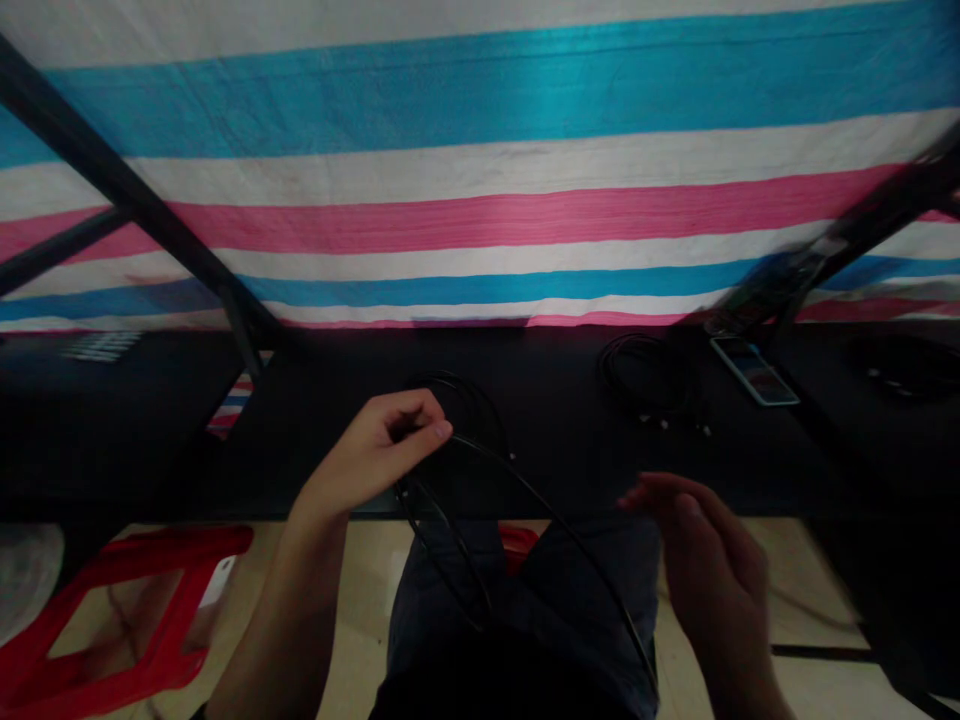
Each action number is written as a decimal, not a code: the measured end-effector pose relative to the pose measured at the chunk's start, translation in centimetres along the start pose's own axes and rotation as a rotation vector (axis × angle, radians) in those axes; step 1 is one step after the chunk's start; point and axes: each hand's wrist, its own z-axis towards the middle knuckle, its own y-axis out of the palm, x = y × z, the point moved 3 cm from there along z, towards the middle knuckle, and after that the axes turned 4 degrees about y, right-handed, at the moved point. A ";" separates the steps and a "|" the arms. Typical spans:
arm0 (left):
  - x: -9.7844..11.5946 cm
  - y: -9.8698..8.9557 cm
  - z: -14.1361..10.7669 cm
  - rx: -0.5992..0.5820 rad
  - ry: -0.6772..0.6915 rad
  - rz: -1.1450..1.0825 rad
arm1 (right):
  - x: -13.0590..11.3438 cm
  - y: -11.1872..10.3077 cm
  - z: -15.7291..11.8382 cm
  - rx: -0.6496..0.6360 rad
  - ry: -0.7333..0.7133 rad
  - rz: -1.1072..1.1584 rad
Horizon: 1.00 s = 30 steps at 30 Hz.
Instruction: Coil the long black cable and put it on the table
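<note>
Left hand [382, 450] pinches a black cable [551, 510] above a black surface [540, 480]; right hand [709, 560] hovers empty, fingers loosely together

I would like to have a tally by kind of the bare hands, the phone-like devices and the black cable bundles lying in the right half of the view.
Bare hands: 2, the left hand and the right hand
Phone-like device: 1
Black cable bundles: 2, the nearer bundle and the far-right bundle
Total: 5
</note>
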 end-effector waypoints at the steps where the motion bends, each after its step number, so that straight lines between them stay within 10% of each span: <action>1: 0.5 1.2 0.2 -0.075 0.008 0.038 | -2.2 2.1 0.2 -0.205 0.064 0.093; 3: 1.3 3.2 0.3 -0.209 0.028 0.114 | -5.6 5.9 0.4 -0.626 0.217 0.159; 6: 1.9 4.2 -0.3 -0.374 0.042 0.235 | -8.0 7.9 1.4 -0.880 0.233 0.050; 19: 0.1 -0.1 -2.7 -0.534 -0.192 0.369 | -1.8 -3.0 5.8 -0.913 0.252 -0.327; 30: 2.1 6.1 -0.3 -0.618 -0.043 0.332 | -5.0 3.5 4.5 -0.942 0.064 -0.287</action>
